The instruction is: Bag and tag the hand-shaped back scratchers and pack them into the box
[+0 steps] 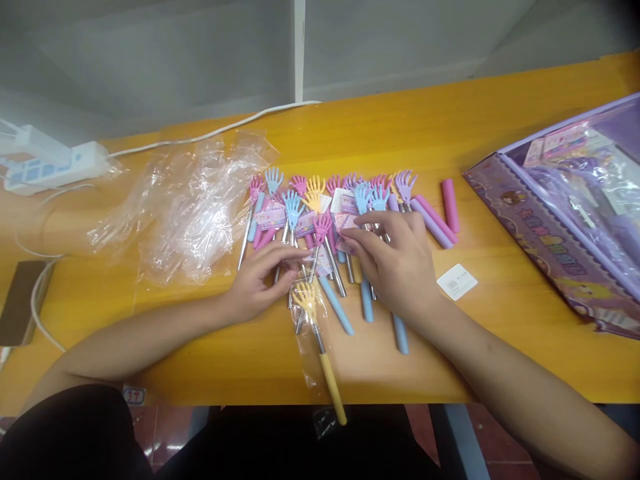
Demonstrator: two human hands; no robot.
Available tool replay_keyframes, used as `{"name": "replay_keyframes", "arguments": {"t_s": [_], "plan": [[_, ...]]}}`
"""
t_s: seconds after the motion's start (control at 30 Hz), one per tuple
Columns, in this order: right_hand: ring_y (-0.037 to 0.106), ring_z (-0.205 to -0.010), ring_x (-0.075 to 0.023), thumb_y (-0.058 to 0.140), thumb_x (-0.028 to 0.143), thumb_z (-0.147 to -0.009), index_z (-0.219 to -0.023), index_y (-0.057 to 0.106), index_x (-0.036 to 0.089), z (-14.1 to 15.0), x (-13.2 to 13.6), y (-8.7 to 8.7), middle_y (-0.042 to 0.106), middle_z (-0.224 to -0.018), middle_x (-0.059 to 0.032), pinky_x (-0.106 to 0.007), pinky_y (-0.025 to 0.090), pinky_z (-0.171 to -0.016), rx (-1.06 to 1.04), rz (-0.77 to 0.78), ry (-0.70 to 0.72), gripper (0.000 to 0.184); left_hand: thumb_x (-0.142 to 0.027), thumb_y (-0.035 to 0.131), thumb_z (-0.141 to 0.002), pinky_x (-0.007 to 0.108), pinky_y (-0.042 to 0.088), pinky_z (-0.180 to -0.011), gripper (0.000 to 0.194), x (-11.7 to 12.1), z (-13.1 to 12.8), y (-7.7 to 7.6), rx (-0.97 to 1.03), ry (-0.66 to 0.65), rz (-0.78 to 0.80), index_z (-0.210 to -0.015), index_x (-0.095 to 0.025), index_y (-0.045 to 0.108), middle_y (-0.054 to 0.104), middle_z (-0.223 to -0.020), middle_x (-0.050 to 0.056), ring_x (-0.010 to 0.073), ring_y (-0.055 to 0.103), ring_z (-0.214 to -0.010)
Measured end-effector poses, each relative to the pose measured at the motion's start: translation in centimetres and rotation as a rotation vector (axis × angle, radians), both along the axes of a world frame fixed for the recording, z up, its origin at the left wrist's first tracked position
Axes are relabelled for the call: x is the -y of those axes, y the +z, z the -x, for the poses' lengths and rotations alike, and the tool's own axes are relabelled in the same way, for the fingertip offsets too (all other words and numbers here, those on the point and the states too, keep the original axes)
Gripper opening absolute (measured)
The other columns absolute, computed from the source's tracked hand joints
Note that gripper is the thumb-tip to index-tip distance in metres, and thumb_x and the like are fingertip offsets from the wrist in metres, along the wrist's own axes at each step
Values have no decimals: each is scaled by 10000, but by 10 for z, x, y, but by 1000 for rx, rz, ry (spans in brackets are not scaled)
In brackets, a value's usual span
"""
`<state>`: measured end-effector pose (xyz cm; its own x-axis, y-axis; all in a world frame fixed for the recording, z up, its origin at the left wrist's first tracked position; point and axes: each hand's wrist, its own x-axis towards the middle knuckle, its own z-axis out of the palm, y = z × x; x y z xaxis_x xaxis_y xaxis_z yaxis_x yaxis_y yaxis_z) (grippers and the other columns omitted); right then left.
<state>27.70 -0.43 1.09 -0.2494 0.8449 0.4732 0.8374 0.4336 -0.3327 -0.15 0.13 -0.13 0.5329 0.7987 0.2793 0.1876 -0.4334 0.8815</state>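
A yellow back scratcher (331, 387) with a metal shaft lies inside a clear plastic bag (306, 343), its handle reaching past the table's front edge. My left hand (263, 280) is closed in a pinch at the top of this bag. My right hand (395, 257) pinches a small printed card (346, 225) between thumb and fingers. Under and behind both hands lies a pile of back scratchers, among them a pink one (323, 229), a light blue one (293, 208) and a purple one (404, 183). Several printed cards lie among them, partly hidden.
Crumpled clear bags (200, 213) lie left of the pile. A white card (457, 281) rests to the right, near loose pink tubes (449, 205). An open purple box (545, 247) holding bagged items stands at far right. A power strip (60, 167) and cables are at left.
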Motion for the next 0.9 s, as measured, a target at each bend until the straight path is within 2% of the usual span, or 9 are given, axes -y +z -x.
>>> {"name": "replay_keyframes", "arguments": {"t_s": [0.07,0.13,0.23,0.33,0.5,0.6,0.7,0.77,0.9], "plan": [[588,-838,-214,592,286,-1069,-1138,766,270,0,2,0,691,-1242,-95,-388,466,-705,-17,1,-26,188,-181,630,-1040,358,597,-871,407,0,0,0,3,0,-6,-1430,-292,665,705,-1183,70,182,691,-1012],[593,-767,-180,568,283,-1082,-1140,766,267,0,3,1,686,-1246,-96,-369,465,-650,-47,3,-27,207,-181,626,-1043,359,596,-866,403,0,0,0,-4,1,-10,-1428,-293,666,706,-1174,68,183,688,-1009],[706,-928,-214,562,227,-1083,-1196,748,273,0,5,2,730,-1217,-91,-401,583,-785,-130,-8,96,222,-193,622,-1047,363,598,-859,399,0,0,1,-17,5,-2,-1430,-297,664,705,-1182,73,195,684,-1030],[742,-1106,-239,583,175,-1066,-1258,722,270,1,4,3,770,-1175,-84,-440,625,-956,-233,-27,219,254,-199,626,-1047,365,596,-871,400,0,1,1,-11,0,3,-1434,-294,661,702,-1195,76,197,685,-1038],[754,-1115,-254,653,152,-1027,-1252,714,242,6,6,5,766,-1211,-110,-470,648,-962,-314,-47,342,250,-204,624,-1051,362,592,-892,393,-1,1,2,-20,-3,4,-1433,-288,662,704,-1199,76,196,683,-1050],[748,-1066,-256,720,134,-976,-1201,722,279,9,8,5,740,-1158,-87,-466,660,-894,-321,-73,310,268,-211,619,-1055,360,597,-887,383,-1,0,2,-26,-1,8,-1428,-285,662,707,-1188,76,197,685,-1045],[740,-945,-228,708,107,-956,-1241,706,308,11,11,5,657,-1270,-99,-449,661,-792,-346,-20,230,349,-209,618,-1054,354,598,-880,382,-1,0,2,-15,-2,6,-1427,-278,662,704,-1192,82,192,686,-1034],[726,-888,-207,679,77,-946,-1291,681,322,11,12,5,631,-1324,-99,-442,651,-770,-343,4,231,423,-211,620,-1052,358,599,-880,386,-1,0,2,-18,-2,2,-1430,-281,659,703,-1195,80,192,684,-1028],[701,-988,-239,637,34,-922,-1235,696,324,10,13,3,682,-1122,-62,-432,619,-807,-282,-46,276,430,-212,617,-1053,374,599,-878,390,-1,1,0,-21,1,4,-1432,-296,658,706,-1209,76,199,687,-1027]]}}
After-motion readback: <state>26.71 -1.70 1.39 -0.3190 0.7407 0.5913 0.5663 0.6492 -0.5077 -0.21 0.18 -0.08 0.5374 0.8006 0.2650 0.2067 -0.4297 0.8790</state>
